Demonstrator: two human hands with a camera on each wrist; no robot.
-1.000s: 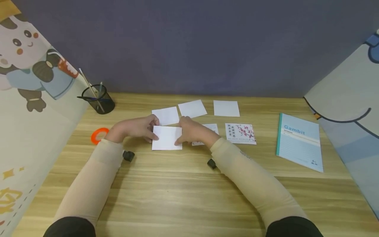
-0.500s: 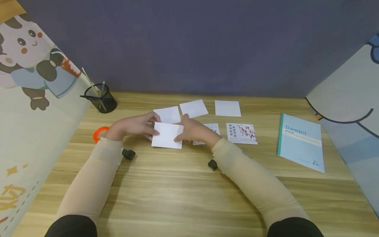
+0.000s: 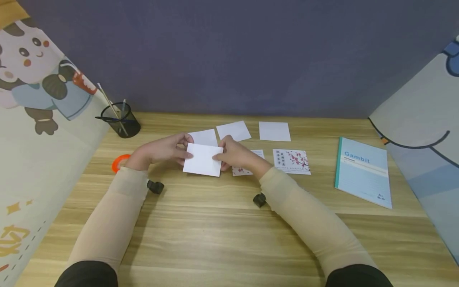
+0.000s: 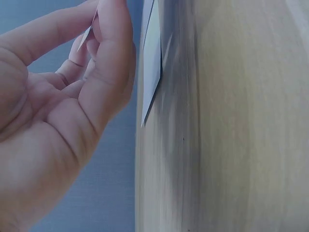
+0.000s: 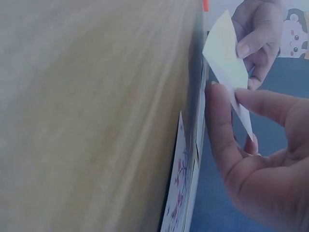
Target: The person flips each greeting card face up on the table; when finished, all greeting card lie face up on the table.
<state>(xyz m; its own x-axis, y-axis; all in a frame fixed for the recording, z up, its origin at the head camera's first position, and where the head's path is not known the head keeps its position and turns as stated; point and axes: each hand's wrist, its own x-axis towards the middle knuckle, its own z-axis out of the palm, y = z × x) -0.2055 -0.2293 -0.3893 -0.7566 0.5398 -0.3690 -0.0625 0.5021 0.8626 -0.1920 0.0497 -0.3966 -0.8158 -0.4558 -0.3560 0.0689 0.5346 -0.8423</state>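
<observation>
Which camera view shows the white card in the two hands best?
The head view: the whole white card shows, pinched by the left hand and the right hand. The right wrist view shows it edge-on and slanted; the left wrist view shows only a sliver between fingertips.

White card (image 3: 202,159): a blank, roughly square sheet, plain white on the face that shows; lifted clear of the wooden desk (image 3: 229,223) and tilted, its near edge lower than its far edge; pinched at its left edge by the left hand (image 3: 163,150) and at its right edge by the right hand (image 3: 234,155); held above the middle of the desk, in front of the row of cards lying flat.
</observation>
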